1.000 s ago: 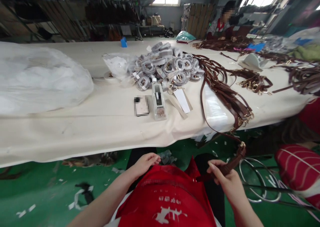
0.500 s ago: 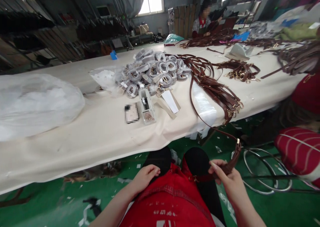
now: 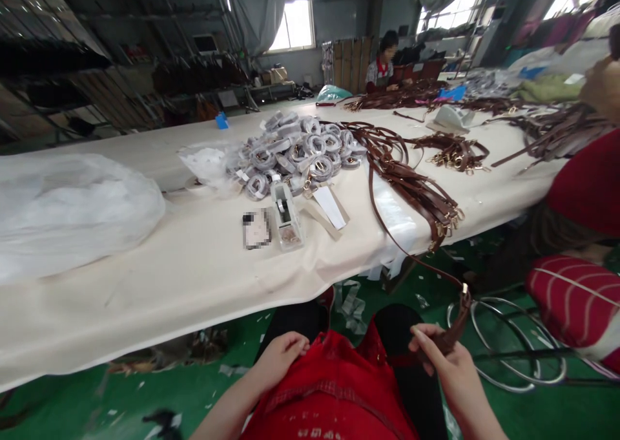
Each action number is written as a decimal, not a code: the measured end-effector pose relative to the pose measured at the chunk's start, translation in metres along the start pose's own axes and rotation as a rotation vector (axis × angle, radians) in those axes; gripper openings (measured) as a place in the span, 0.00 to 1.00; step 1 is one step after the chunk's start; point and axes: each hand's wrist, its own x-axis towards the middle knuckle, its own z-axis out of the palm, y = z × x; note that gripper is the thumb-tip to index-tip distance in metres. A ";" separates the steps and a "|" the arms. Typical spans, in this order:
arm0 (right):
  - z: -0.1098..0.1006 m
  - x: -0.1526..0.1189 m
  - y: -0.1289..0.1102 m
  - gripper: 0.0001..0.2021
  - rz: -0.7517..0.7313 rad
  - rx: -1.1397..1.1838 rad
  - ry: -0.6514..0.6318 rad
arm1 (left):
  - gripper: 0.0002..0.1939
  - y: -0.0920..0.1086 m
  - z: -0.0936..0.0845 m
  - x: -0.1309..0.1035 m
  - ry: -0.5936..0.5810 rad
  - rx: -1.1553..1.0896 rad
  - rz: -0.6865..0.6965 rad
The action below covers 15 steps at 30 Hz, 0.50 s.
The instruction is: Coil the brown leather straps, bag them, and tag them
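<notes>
My right hand (image 3: 448, 356) is closed around a brown leather strap (image 3: 458, 324) with gold-coloured hardware near its upper end. A thin length of that strap runs up over the table edge to a pile of brown straps (image 3: 407, 188) with gold clasps. Over my red apron (image 3: 334, 388), my left hand (image 3: 285, 356) rests with fingers loosely curled together; nothing shows in it. On the table ahead lie many wrapped, coiled straps (image 3: 300, 146) in a heap. A tape dispenser (image 3: 287, 217) stands before them, beside paper slips (image 3: 330, 206).
A big translucent plastic bag (image 3: 72, 207) covers the left of the cream-covered table (image 3: 194, 285). Another bundle of straps (image 3: 458, 152) lies further right. A co-worker in red (image 3: 586, 175) sits close at right, by a striped red cushion (image 3: 576, 298). Another person (image 3: 381, 72) works at the far side.
The view has tilted up a little, so the table and its things appear lower. My right hand keeps hold of the strap, and the co-worker at right shows more in view.
</notes>
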 end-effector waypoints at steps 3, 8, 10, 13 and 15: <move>0.005 0.005 -0.001 0.22 0.022 -0.027 0.004 | 0.24 -0.004 -0.003 0.004 -0.011 0.006 0.011; 0.002 0.033 0.000 0.24 0.053 -0.069 -0.001 | 0.22 -0.011 -0.002 0.017 -0.031 0.034 -0.007; -0.006 0.050 0.010 0.26 0.084 -0.100 0.045 | 0.21 -0.011 0.001 0.028 -0.051 0.066 -0.013; -0.019 0.071 0.037 0.29 0.156 -0.092 0.239 | 0.18 -0.008 0.010 0.052 -0.102 0.140 -0.029; -0.026 0.079 0.059 0.30 0.207 -0.025 0.368 | 0.16 -0.004 0.023 0.073 -0.142 0.203 -0.052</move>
